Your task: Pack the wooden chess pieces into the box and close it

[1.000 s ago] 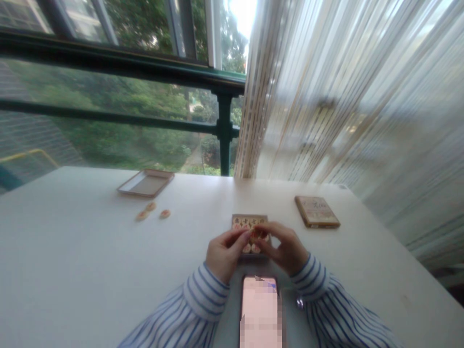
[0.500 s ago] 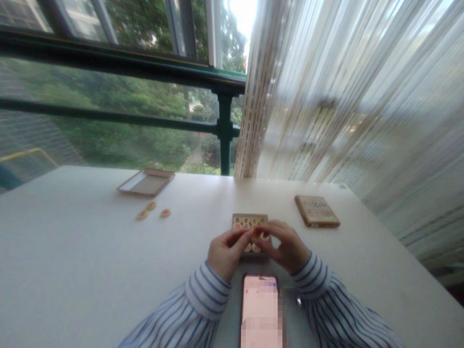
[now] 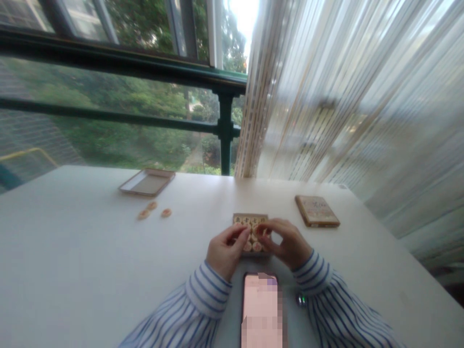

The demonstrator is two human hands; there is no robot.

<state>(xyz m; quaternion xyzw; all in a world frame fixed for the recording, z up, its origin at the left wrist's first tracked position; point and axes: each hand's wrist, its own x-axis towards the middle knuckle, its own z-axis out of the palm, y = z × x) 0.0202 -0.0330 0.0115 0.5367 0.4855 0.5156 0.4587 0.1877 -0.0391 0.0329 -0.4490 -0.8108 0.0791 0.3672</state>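
A small open box (image 3: 251, 215) of round Chinese chess pieces (image 3: 257, 247) sits on the white table, the pieces laid in rows with black or red characters. My left hand (image 3: 225, 249) is over the box's left side, thumb and fingertips pinched together; whatever they hold, if anything, is hidden. From the right, my right hand (image 3: 290, 241) reaches over the box, its thumb and index finger closed round a piece (image 3: 258, 230) with a reddish face. Fingers cover part of the rows. Loose Chinese chess pieces (image 3: 144, 213) lie on the table to the left.
An upturned shallow box lid (image 3: 147, 182) lies at the back left. At the right is a flat brown box (image 3: 317, 211) with a printed cover. A phone (image 3: 260, 309) with a lit screen lies between my forearms. Railing and window (image 3: 224, 130) stand beyond the table's far edge.
My two hands' fingertips, close together over the box before, have drawn slightly apart. More of the pieces in the middle of the box now shows. The other things have stayed put.
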